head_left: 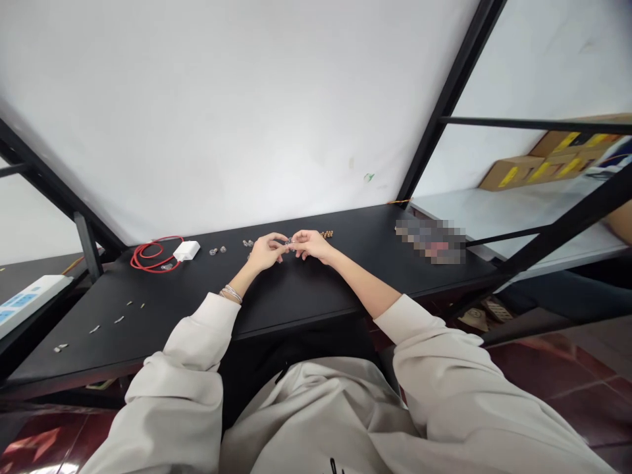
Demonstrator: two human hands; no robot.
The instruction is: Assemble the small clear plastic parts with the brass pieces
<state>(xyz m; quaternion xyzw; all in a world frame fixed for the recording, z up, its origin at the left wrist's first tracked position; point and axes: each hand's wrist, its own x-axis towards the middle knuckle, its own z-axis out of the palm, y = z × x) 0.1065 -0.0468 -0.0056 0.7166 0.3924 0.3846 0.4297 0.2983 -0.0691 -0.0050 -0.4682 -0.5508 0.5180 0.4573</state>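
Black surface (302, 289) below, and my left hand (267, 251) and right hand (313, 245) pinch one small clear piece (289, 244) from opposite sides, presumably to steady something so tiny.

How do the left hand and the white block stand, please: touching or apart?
Apart: the head view shows black tabletop and small clear pieces between the left hand and the white block.

Honestly can't tell what the tiny thing (290, 244) between my left hand (268, 251) and right hand (311, 245) is, way too small. Same with the brown bits (328, 234). The patch (430, 241) on the counter (301, 293) is all pixelated, and the left edge cuts off the power strip (42, 293).
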